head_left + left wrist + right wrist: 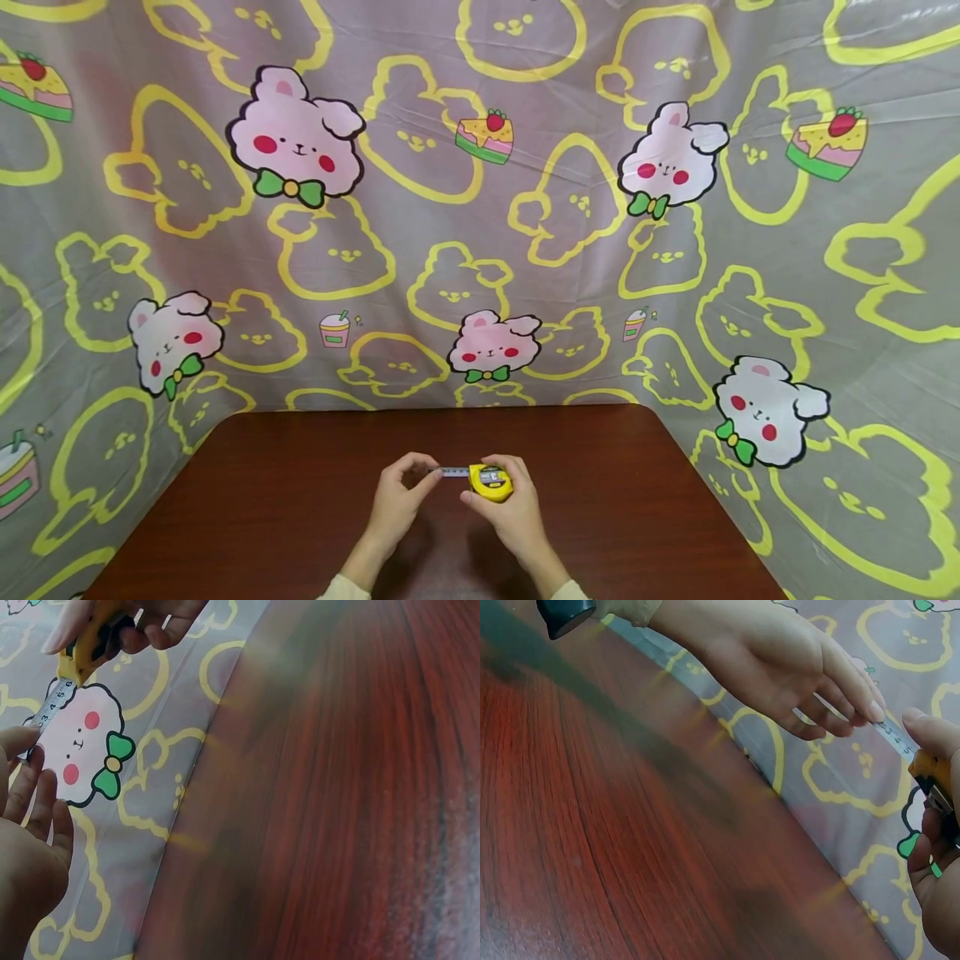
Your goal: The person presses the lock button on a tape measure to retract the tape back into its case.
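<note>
A yellow and black tape measure [491, 482] is gripped in my right hand [517, 508], thumb on the near side and fingers over the far side. A short length of its metal blade [455, 472] sticks out to the left. My left hand [397, 497] pinches the blade's end between thumb and fingertips. In the left wrist view the printed numbers on the blade [56, 703] face up, running to about 6 at the case mouth. Both hands are held above the table, with shadows below them.
A dark reddish-brown wooden table [300, 467] with rounded far corners lies under the hands. Grey cloth [555, 283] printed with yellow outlines and white rabbits hangs behind it and along both sides. A dark wrist device [566, 616] shows on the left forearm.
</note>
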Demonstrator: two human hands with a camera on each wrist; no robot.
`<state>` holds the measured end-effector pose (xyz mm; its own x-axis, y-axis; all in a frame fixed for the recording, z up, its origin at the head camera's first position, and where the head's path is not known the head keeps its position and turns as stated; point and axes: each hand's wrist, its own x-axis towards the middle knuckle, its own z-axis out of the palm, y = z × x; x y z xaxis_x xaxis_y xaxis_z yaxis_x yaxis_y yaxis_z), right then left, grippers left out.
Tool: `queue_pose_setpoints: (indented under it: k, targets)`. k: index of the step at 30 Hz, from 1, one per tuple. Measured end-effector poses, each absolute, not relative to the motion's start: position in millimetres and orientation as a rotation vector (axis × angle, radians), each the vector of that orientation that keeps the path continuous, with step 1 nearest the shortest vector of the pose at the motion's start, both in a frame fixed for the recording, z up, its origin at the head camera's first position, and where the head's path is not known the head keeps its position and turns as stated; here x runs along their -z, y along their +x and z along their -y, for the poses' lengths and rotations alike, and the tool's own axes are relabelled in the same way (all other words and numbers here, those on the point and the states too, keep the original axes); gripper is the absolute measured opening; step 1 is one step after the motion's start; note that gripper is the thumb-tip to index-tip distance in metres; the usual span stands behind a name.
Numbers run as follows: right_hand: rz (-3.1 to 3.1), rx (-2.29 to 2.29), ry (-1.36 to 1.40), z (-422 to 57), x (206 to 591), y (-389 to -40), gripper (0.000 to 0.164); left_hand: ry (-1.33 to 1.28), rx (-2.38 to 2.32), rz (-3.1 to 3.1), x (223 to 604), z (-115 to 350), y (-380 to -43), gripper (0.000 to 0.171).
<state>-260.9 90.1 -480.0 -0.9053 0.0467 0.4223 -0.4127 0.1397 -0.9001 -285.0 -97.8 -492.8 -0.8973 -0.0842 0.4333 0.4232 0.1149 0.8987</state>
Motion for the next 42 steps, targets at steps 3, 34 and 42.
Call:
queue_pose_setpoints:
  k: [3, 34, 42]
  targets:
    - [2.064, -1.819, 0.351, -87.8, 480.0, -259.5, 0.049, -0.322, 1.835, 2.041, 497.5, 96.7, -289.1, 0.011]
    - [2.118, -1.714, 0.365, -69.1, 473.5, -256.0, 0.048, -0.490, 1.925, 2.058, 506.7, 95.8, -297.9, 0.012]
    - [2.126, -1.706, 0.387, -67.7, 468.3, -251.9, 0.048, -0.512, 1.909, 2.083, 506.0, 97.2, -297.3, 0.012]
